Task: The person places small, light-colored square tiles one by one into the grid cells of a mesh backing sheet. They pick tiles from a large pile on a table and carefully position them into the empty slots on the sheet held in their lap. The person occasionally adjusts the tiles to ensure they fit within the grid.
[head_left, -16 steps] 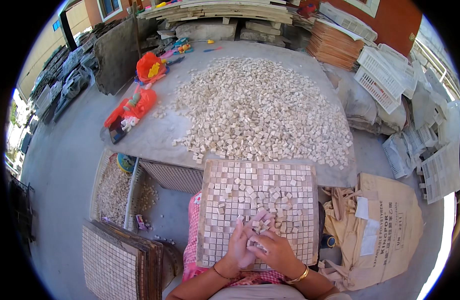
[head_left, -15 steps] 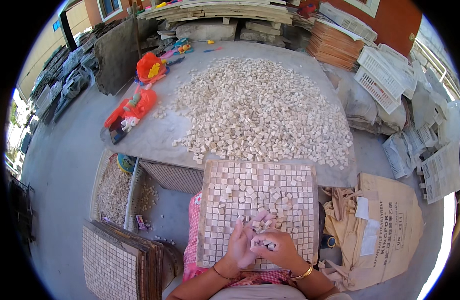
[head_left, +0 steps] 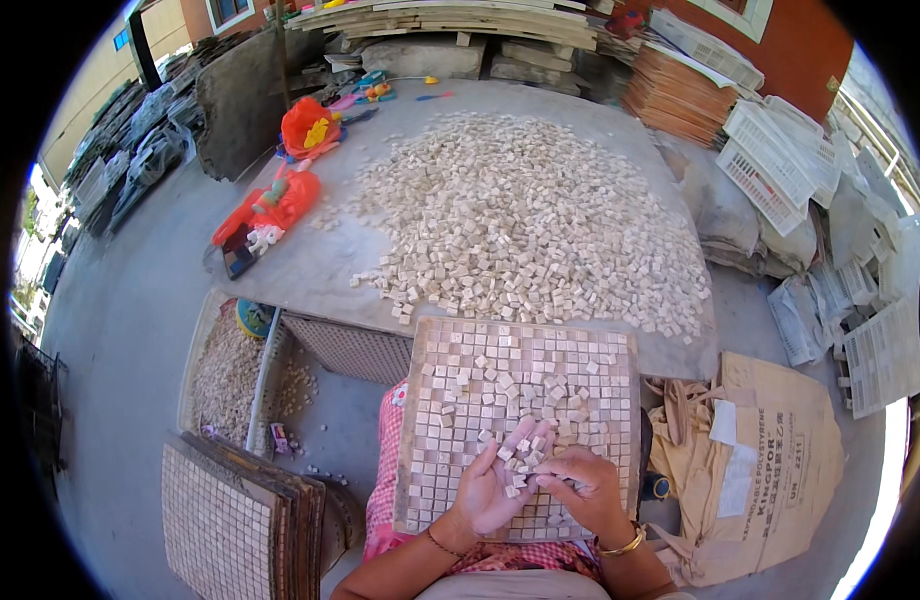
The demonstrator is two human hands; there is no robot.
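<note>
Both forearms enter from the lower edge and converge toward the centre of the view, the wrists close together. The left hand (head_left: 488, 490) lies palm up, fingers loosely spread and slightly curled, forming an open cupped grip. The right hand (head_left: 585, 488) is turned palm down just beside it, fingers bent inward with the fingertips (head_left: 542, 478) touching the left palm; a bangle circles the right wrist.
</note>
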